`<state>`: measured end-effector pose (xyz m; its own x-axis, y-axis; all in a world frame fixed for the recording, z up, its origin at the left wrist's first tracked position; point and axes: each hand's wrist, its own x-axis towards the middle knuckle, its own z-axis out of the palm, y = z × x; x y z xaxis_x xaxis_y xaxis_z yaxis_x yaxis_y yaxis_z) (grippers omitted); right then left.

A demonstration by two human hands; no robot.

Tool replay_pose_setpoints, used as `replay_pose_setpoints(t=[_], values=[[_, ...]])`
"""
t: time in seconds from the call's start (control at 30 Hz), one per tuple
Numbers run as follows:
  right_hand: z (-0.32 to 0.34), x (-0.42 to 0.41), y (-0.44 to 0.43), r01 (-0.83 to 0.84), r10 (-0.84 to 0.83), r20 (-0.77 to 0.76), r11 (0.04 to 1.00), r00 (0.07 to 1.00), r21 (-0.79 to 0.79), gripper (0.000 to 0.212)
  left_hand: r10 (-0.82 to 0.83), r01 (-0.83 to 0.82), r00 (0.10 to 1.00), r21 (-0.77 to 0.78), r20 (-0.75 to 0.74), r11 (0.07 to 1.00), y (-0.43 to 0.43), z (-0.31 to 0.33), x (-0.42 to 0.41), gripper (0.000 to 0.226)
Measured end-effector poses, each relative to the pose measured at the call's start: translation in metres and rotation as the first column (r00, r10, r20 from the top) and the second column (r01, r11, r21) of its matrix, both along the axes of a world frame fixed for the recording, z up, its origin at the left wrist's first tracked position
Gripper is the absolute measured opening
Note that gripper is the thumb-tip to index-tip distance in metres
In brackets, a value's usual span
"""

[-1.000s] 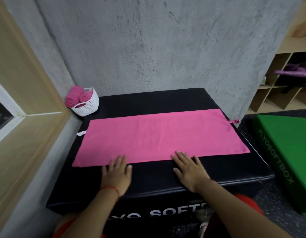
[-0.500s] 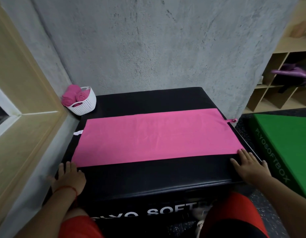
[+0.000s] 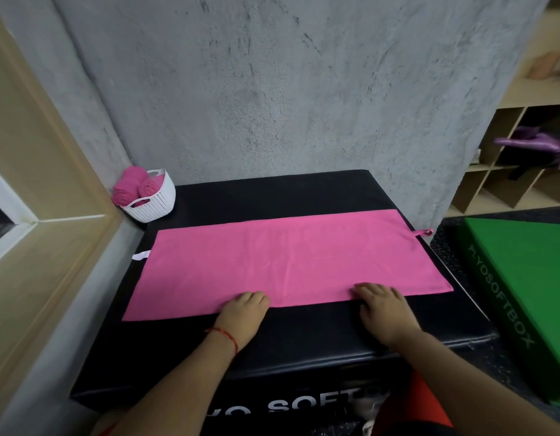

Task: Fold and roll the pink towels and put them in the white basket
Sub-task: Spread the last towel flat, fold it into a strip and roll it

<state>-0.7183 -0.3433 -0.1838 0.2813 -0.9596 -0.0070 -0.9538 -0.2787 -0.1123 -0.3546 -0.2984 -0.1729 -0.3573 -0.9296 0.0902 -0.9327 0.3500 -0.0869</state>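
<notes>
One black soft box [image 3: 272,191] carries the work, its padded top set against a grey concrete wall [image 3: 288,89]. White letters run across its front face. A green box [image 3: 524,278] lies just beside its right edge.

Across the middle of the surface lies the pink towel [image 3: 288,262], spread flat in a long rectangle. Its long axis runs left to right, parallel to the near edge of the surface. One short end points at the left edge and the other reaches the right edge. The cloth is an even bright pink, smooth with only faint creases, and looks like a single flat thickness. Bare black strips show behind it and in front of it.

At the far left corner of the surface stands the white basket [image 3: 152,206], woven in look, with a handle slot facing the camera. Two rolled towels [image 3: 132,187] of a deeper pink sit in it, their spiral ends turned toward the camera.

Both hands are at the towel's near long edge, well apart. The left hand [image 3: 244,313], with a red string [image 3: 225,336] round its wrist, has its fingers curled onto the hem, gripping it. The right hand [image 3: 382,309] has bent fingers over the hem; whether they pinch or only press cannot be told.

A pink loop [image 3: 425,231] sticks out at the towel's far right corner, over the right edge. A small white tag [image 3: 140,255] juts from the left short end.
</notes>
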Motion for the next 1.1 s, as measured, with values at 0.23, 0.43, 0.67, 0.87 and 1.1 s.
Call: replay_pose_setpoints(t=[0.23, 0.43, 0.67, 0.87, 1.1], values=[[-0.010, 0.037, -0.018, -0.208, 0.191, -0.091, 0.950, 0.977, -0.231, 0.038, 0.120, -0.120, 0.993, -0.031, -0.014, 0.992, -0.009, -0.001, -0.009, 0.042], [-0.015, 0.038, -0.028, -0.265, 0.234, -0.130, 0.901, 0.963, -0.342, 0.021, 0.058, -0.057, 0.997, -0.024, 0.042, 0.998, -0.014, 0.000, -0.037, 0.039], [-0.014, 0.034, -0.025, -0.283, 0.280, -0.064, 0.877, 0.958, -0.388, 0.015, 0.068, -0.082, 0.994, 0.182, 0.082, 0.980, -0.034, 0.002, -0.064, 0.068], [-0.009, 0.007, -0.032, -0.193, 0.180, -0.071, 0.938, 0.981, -0.289, 0.035, 0.101, -0.102, 0.994, 0.021, 0.043, 0.995, -0.027, -0.017, 0.012, 0.084], [0.006, -0.069, -0.028, 0.023, -0.036, -0.134, 0.995, 0.990, -0.097, 0.055, 0.385, -0.385, 0.923, 0.001, 0.016, 0.923, 0.027, -0.030, 0.160, 0.048]])
